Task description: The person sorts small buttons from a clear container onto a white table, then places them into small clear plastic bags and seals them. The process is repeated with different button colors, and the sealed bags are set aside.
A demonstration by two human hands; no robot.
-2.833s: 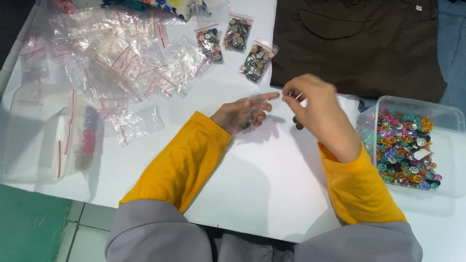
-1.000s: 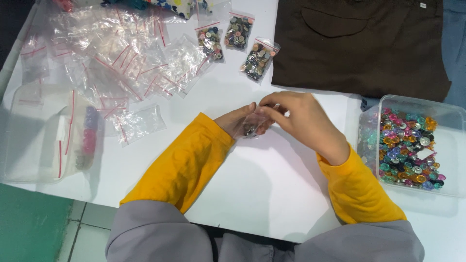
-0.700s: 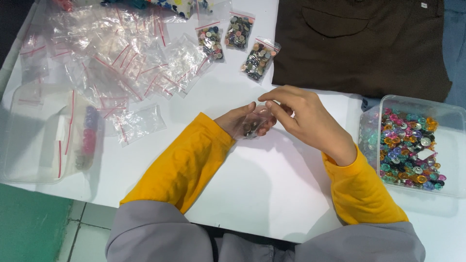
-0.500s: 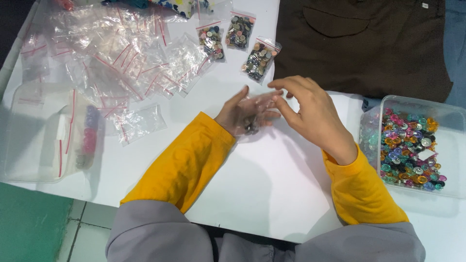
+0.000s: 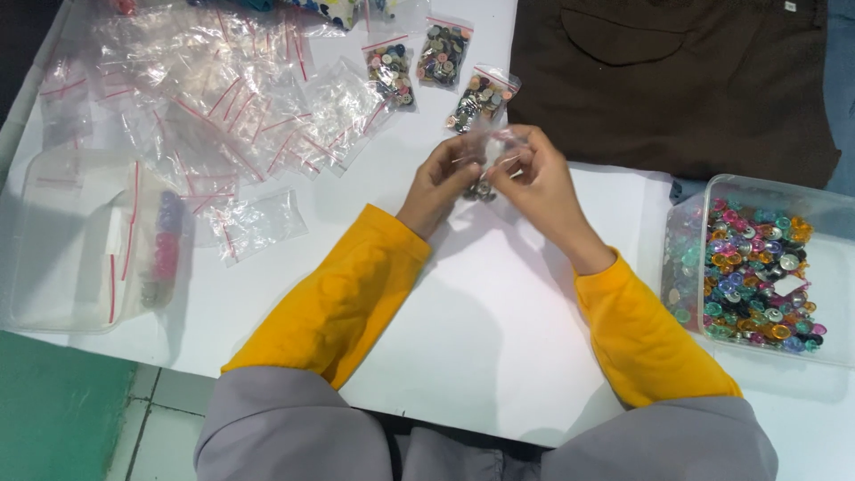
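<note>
Both hands (image 5: 494, 174) now raised, small bag (image 5: 485, 165) between fingers (image 5: 463, 160).

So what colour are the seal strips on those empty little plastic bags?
Red, seen from the head camera, on the clear empty zip bags piled at the white table's far left.

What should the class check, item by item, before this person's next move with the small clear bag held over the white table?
1. Both hands on the small clear bag: left hand and right hand hold it. Ok.
2. Buttons inside the bag: a dark cluster shows at the bottom. Ok.
3. Bag's strip sealed: cannot tell.
4. Three filled bags lie apart from the hands. Ok.
5. Tub of coloured buttons sits near the right arm, uncovered. Ok.
6. Empty bags lie heaped, not sorted. Not ok.
</note>
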